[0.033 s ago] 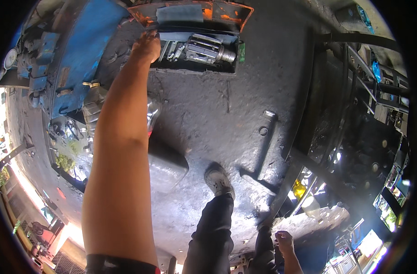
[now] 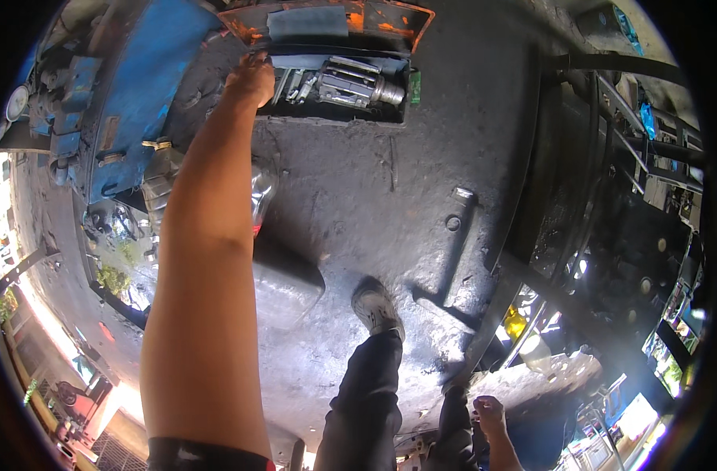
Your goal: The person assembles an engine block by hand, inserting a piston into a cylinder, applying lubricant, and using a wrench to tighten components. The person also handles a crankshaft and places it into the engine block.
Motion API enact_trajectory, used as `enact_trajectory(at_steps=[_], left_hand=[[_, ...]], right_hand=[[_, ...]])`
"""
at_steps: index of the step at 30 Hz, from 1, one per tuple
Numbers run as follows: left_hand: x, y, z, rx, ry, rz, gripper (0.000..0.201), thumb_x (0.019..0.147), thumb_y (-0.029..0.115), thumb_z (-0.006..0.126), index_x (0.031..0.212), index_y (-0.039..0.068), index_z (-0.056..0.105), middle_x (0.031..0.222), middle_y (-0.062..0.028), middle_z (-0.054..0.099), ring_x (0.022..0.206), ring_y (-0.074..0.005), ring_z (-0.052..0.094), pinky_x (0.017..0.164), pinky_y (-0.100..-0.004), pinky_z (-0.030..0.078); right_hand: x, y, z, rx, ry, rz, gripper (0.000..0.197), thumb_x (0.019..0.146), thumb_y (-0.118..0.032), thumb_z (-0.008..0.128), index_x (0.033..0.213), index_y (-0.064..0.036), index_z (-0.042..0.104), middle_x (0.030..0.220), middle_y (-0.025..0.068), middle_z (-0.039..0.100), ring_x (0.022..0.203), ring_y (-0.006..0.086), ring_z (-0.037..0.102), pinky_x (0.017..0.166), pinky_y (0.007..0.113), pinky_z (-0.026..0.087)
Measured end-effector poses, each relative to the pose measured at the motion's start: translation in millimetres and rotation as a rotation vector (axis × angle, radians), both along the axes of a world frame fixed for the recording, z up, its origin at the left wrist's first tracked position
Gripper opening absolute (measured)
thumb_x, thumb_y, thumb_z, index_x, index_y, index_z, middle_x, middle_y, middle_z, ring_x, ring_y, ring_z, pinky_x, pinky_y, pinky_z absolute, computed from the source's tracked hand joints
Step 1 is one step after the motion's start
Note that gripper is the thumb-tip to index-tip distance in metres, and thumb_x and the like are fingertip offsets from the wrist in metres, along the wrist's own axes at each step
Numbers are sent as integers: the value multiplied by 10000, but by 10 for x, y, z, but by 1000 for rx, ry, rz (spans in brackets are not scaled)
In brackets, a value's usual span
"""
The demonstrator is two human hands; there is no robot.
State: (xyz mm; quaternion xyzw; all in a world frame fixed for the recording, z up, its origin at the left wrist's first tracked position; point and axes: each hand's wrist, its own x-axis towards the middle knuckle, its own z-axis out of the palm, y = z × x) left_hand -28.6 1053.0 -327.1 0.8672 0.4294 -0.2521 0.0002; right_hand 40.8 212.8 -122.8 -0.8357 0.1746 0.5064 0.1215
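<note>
My left hand (image 2: 251, 81) reaches far forward to the left end of an open metal box (image 2: 335, 122) on the floor. Its fingers are bent and partly hidden, and what they close on does not show. Inside the box lies a silver metal tool (image 2: 348, 82) with long bars along its body and a round end. Several slim metal pieces (image 2: 295, 86) sit beside it, close to my left hand. The box's worn orange lid (image 2: 378, 27) stands raised at the back. At the lower right, my right hand (image 2: 490, 410) hangs low with curled fingers and nothing visible in them.
A blue metal cabinet (image 2: 142, 94) stands left of the box. A clear plastic bottle (image 2: 262, 188) shows partly behind my forearm. On the dark floor lies a T-shaped metal bar (image 2: 455, 255). Dark metal frames (image 2: 523, 196) line the right side. My shoe (image 2: 376, 308) is mid-floor.
</note>
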Motion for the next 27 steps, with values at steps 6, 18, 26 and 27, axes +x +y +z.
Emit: enact_trajectory(at_steps=[6, 18, 26, 27], left_hand=[[-263, -67, 316, 174, -291, 24, 357, 859, 240, 724, 1204, 151, 694, 1227, -113, 680, 1209, -297, 597, 1015, -425, 496], [-1114, -1100, 2080, -321, -1063, 532, 324, 886, 108, 757, 1192, 34, 681, 1043, -20, 707, 934, -104, 629, 793, -263, 504], [-1451, -3470, 3130, -645, -1476, 686, 292, 934, 80, 682, 1221, 45, 634, 1139, -7, 633, 1063, -97, 583, 891, -251, 453], [-1443, -3801, 3207, -663, -1522, 671, 288, 940, 66, 668, 1225, 49, 629, 1152, -13, 632, 1084, -106, 582, 910, -258, 451]], right_hand=[[7, -144, 268, 88, 24, 52, 230, 924, -151, 718, 1118, -36, 669, 864, 75, 688, 715, 145, 689, 571, 283, 543], [563, -1367, 713, 44, -190, 68, 324, 866, -188, 759, 1135, -32, 668, 837, 86, 726, 664, 111, 650, 547, 285, 486], [1016, -2808, 484, 67, -366, 119, 474, 768, -227, 841, 1141, 5, 662, 1042, 137, 711, 966, 240, 679, 870, 353, 535], [1072, -2966, 373, 49, -382, 274, 528, 757, -252, 856, 1174, -3, 648, 1105, 144, 696, 1032, 257, 661, 914, 365, 521]])
